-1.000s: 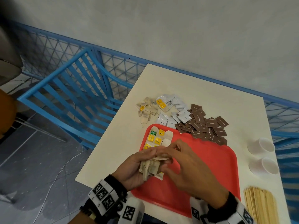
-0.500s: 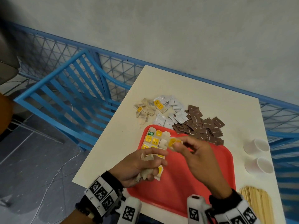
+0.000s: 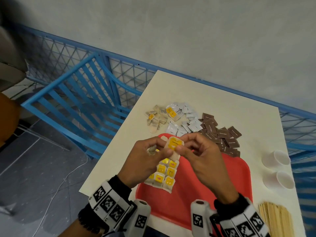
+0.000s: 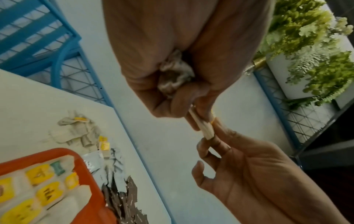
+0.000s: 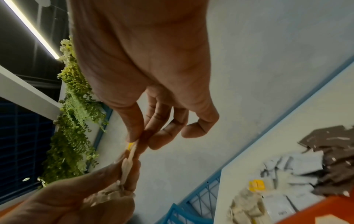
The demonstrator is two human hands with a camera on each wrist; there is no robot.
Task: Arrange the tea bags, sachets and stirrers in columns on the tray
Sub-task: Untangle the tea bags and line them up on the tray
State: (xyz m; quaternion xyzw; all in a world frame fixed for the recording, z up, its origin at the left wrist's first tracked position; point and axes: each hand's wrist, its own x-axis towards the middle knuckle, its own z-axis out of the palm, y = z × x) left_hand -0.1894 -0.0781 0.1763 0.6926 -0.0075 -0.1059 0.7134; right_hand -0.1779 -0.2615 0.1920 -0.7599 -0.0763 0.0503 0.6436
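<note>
Yellow-tagged tea bag point(image 3: 174, 145) is pinched between both hands above the red tray point(image 3: 213, 189). The left hand point(image 3: 145, 161) also clutches what looks like crumpled tea bags point(image 4: 175, 75); the right hand point(image 3: 203, 156) pinches the tag. Filled columns point(image 3: 165, 173) lie beneath, loose sachets point(image 3: 220, 134) on the tabletop point(image 3: 213, 103) beyond.

The right hand point(image 5: 153, 94) pinches a tea bag point(image 5: 131, 153) from above, which the left hand point(image 5: 76, 201) also grips from below. Brown sachets point(image 5: 333, 145) and white sachets point(image 5: 298, 166) lie heaped on the bench point(image 5: 287, 136).
</note>
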